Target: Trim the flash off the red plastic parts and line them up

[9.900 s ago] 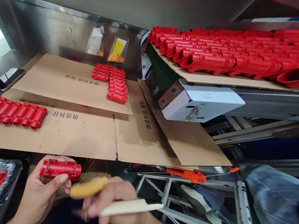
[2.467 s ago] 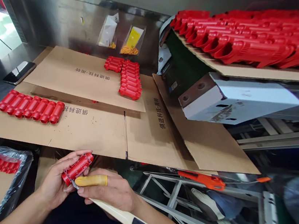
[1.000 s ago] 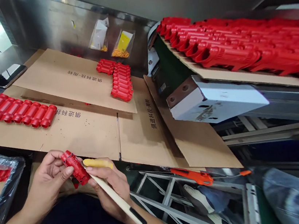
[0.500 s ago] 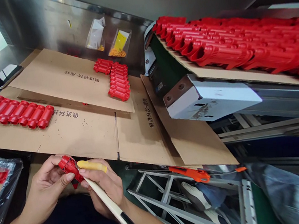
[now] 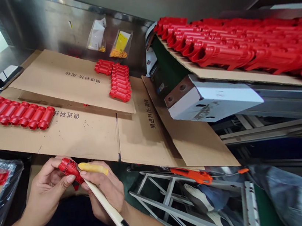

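Observation:
In the head view my left hand (image 5: 44, 186) pinches a red plastic tubular part (image 5: 69, 169) between thumb and fingers at the lower left. My right hand (image 5: 107, 191) grips a slim cream-handled tool (image 5: 104, 200) with a black end, held like a pen. A yellow finger cot (image 5: 93, 168) covers its index finger. The tool's front end meets the right side of the red part, but its tip is hidden by fingers. Both hands are close together, just in front of the bench edge.
Cardboard sheets (image 5: 87, 136) cover the bench, with a row of red parts (image 5: 19, 113) at left and more red parts (image 5: 119, 80) behind. Many lie on a raised conveyor (image 5: 212, 95) at right. A phone (image 5: 5, 77), plastic-lined bin (image 5: 12, 179) and orange-handled tool (image 5: 194, 176) are nearby.
The black end of the tool has swung slightly down and left, so the handle slants a little more steeply. My left hand and the red part are almost where they were.

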